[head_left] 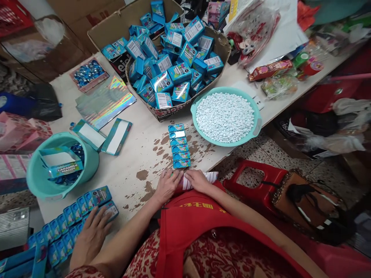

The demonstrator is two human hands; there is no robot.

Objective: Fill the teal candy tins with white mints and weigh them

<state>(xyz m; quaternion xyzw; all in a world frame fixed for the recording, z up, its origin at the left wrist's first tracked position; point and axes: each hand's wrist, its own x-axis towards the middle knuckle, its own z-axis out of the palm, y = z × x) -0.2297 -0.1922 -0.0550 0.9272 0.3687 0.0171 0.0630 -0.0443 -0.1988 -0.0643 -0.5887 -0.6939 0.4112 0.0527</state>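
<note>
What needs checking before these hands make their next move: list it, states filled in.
1. Left hand touching the striped piece: ok.
2. Right hand touching it too: ok.
3. Row of small blue boxes lined up ahead: ok.
4. Co-worker's hand apart from these two: ok.
5. Tabletop unmarked: not ok, brown patches show.
6. Anything inside the striped piece: cannot tell, hands cover much of it.
</note>
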